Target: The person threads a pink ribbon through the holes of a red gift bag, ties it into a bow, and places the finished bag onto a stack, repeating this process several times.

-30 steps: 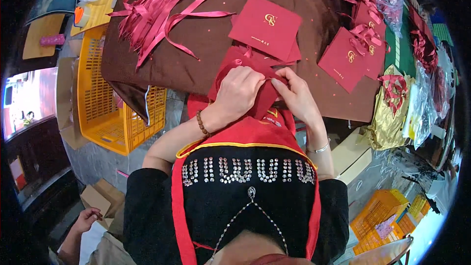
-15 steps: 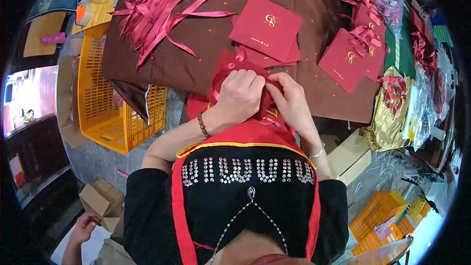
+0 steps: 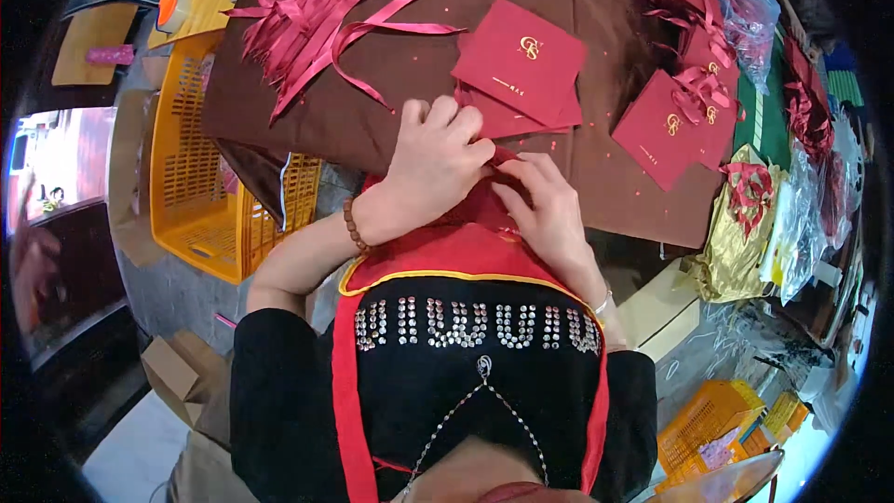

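Observation:
Just off the table's front edge, a dark red paper bag [image 3: 477, 209] is between my two hands, in front of my red apron [image 3: 438, 256]. My left hand [image 3: 433, 160] is closed in a fist above the bag's upper edge; its fingers hide whatever they grip. On the other side, my right hand [image 3: 542, 200] has its fingers curled over the bag's edge, thumb below them. Beyond my hands lies a small stack of flat red bags [image 3: 521, 56] with gold print. A bundle of shiny red ribbons [image 3: 340, 14] spreads across the table to their left.
More red bags with ribbon handles [image 3: 672, 126] lie at the right on the brown tablecloth [image 3: 596, 182]. An orange crate [image 3: 191, 177] stands left of the table. Gold wrapping [image 3: 731, 256], clear plastic [image 3: 796, 214] and a cardboard box [image 3: 656, 312] are at the right.
My left hand has risen slightly and moved left, and the red ribbon seen around it is now hidden. My hands are farther apart. Another person's hand at the lower left has gone from view.

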Demonstrator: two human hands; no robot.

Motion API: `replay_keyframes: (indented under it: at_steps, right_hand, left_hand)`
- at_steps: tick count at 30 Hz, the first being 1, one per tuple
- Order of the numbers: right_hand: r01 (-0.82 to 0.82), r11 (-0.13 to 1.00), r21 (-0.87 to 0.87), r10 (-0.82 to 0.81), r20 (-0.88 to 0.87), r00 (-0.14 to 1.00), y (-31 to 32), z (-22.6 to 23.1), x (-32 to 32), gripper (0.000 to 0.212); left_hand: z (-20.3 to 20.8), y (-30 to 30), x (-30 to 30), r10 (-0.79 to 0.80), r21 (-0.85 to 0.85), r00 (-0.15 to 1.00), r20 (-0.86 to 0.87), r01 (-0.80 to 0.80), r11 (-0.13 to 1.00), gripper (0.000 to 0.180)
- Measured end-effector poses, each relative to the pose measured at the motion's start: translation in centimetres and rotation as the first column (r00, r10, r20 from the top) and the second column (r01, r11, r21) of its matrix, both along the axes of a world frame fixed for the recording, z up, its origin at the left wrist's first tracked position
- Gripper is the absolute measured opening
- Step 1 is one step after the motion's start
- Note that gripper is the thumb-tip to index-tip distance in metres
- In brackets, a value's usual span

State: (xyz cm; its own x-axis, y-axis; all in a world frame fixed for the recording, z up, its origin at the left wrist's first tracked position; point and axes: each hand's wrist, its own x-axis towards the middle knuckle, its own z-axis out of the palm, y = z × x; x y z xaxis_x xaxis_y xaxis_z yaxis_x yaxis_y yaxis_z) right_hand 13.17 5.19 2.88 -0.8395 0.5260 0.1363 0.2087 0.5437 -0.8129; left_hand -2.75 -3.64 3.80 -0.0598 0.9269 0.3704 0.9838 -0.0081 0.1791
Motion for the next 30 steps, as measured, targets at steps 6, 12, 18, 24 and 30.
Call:
replay_keyframes:
  at_steps: [6, 12, 18, 24, 30]
  right_hand:
    - [0.077, 0.986, 0.150, -0.076, -0.010, 0.997, -1.2, -1.1, -0.7, 0.018]
    - [0.073, 0.988, 0.133, -0.063, -0.077, 0.995, -1.2, -1.5, -1.1, 0.014]
    - [-0.037, 0.994, 0.106, 0.048, -0.110, 0.993, -0.9, -1.7, -1.6, 0.015]
    - [-0.051, 0.997, 0.064, 0.061, -0.165, 0.984, -0.7, -2.2, -1.9, 0.015]
    - [-0.094, 0.991, -0.097, 0.087, -0.074, 0.993, -0.9, -1.3, -1.7, 0.013]
  left_hand:
    - [0.8, 0.0, -2.3, -0.122, -0.294, 0.931, 0.344, 0.230, 0.928, 0.019]
    - [0.9, 0.5, -3.7, -0.055, -0.425, 0.823, 0.566, 0.349, 0.835, 0.023]
    - [1.0, 0.6, -4.7, 0.062, -0.451, 0.718, 0.693, 0.365, 0.814, 0.021]
    - [2.3, 1.3, -5.2, 0.068, -0.526, 0.701, 0.709, 0.462, 0.714, 0.016]
    - [0.3, 1.2, -5.7, 0.028, -0.411, 0.576, 0.817, 0.548, 0.729, 0.016]
